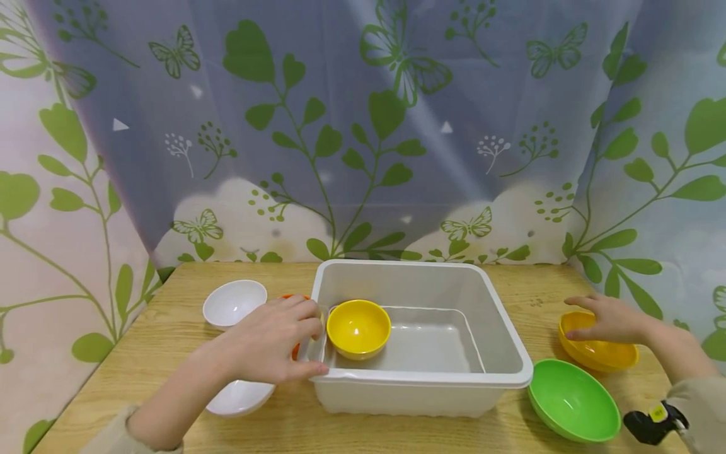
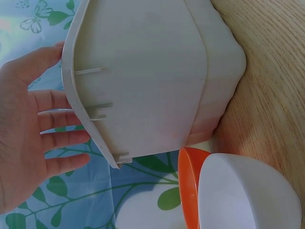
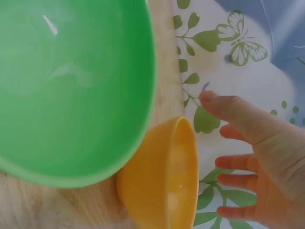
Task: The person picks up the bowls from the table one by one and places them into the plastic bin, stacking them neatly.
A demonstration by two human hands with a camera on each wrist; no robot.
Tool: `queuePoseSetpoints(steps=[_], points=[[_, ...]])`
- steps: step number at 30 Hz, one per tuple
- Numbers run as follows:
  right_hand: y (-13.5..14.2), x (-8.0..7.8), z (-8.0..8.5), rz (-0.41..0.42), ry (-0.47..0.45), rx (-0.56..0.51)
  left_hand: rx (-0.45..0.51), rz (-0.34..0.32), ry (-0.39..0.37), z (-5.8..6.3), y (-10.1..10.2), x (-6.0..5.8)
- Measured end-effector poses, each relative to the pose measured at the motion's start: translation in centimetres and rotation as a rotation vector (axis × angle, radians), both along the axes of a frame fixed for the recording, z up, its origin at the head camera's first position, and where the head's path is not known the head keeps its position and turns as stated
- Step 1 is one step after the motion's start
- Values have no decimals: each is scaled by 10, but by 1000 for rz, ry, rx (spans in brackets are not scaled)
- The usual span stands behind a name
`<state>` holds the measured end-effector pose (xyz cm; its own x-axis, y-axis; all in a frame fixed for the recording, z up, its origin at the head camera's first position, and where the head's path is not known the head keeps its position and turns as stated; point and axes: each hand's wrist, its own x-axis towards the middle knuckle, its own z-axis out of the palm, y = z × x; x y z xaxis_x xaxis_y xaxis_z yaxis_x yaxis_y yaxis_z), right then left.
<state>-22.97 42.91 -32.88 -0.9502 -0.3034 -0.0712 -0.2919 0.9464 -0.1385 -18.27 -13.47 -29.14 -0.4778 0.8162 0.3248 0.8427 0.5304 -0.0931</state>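
Observation:
A light grey plastic bin stands mid-table with a small yellow bowl at its left end. My left hand is at the bin's left rim, thumb and fingers extended along it. In the left wrist view the thumb and fingertips meet the rim, and the fingers are spread. On the right, my right hand is over an orange-yellow bowl, thumb and fingers apart. From the right wrist view, the fingers extend beyond the bowl's rim without gripping it. A larger green bowl stands close beside that bowl.
Left of the bin are a white bowl at the back and another white bowl in front, partly behind my forearm. An orange bowl stands between them and the bin, mostly hidden by my left hand. A leaf-patterned curtain hangs behind the table.

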Motion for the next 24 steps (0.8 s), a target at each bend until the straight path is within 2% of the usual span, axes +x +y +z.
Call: queuePoseSetpoints(steps=[8, 24], points=[[9, 0, -12, -41, -88, 20, -4, 10, -3, 0, 0, 1], [14, 2, -24, -113, -60, 53, -3, 9, -22, -2, -1, 0]])
